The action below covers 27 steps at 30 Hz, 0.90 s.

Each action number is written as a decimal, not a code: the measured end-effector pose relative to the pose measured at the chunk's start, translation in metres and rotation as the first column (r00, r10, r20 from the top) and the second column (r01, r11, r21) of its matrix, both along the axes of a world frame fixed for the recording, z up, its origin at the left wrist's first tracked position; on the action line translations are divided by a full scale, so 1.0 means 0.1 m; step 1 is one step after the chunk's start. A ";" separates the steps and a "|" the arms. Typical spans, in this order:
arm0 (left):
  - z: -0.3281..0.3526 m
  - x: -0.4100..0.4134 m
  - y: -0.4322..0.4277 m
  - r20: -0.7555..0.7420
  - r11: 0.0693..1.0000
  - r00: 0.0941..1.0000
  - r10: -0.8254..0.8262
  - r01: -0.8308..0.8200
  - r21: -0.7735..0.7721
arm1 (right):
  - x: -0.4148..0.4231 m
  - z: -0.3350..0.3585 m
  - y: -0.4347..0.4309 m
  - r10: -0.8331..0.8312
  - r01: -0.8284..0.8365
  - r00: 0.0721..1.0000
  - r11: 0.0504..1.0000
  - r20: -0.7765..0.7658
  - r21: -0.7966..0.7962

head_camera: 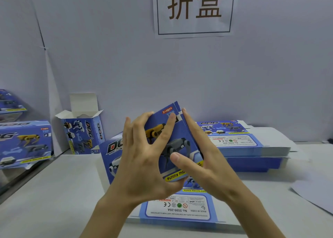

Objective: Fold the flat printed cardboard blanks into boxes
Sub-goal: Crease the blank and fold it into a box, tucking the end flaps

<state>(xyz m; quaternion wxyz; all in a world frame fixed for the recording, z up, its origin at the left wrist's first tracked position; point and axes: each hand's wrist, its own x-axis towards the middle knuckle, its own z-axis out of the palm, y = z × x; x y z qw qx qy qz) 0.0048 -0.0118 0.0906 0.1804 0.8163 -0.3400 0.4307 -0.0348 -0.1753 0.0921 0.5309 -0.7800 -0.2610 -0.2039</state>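
A blue printed cardboard blank (162,138) with robot-dog pictures is held up above the table, tilted, between both hands. My left hand (142,158) grips its left side, fingers curled over the printed face. My right hand (196,156) holds its right edge, thumb pressed on the front and fingers along the side. Under my hands a small pile of flat blanks (180,210) lies on the table. A bigger stack of flat blanks (248,145) sits at the back right.
A folded box (82,135) stands open-topped at the back left. More finished boxes (25,144) lie at the far left. A white paper sheet (313,192) lies at the right. A sign hangs on the wall (193,10).
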 end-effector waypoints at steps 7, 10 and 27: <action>-0.02 0.02 0.02 -0.005 0.999 0.999 -0.051 0.051 -0.003 | -0.01 0.00 0.04 -0.103 0.112 0.991 0.987 0.080 -0.115; -0.01 0.03 0.05 -0.006 0.994 0.995 -0.100 0.100 -0.032 | -0.04 0.02 0.06 -0.042 0.045 0.998 0.996 0.047 -0.082; -0.07 0.14 0.14 -0.048 0.913 0.923 -0.381 0.368 -0.177 | -0.19 0.16 -0.10 0.052 -0.053 0.999 0.992 -0.006 -0.116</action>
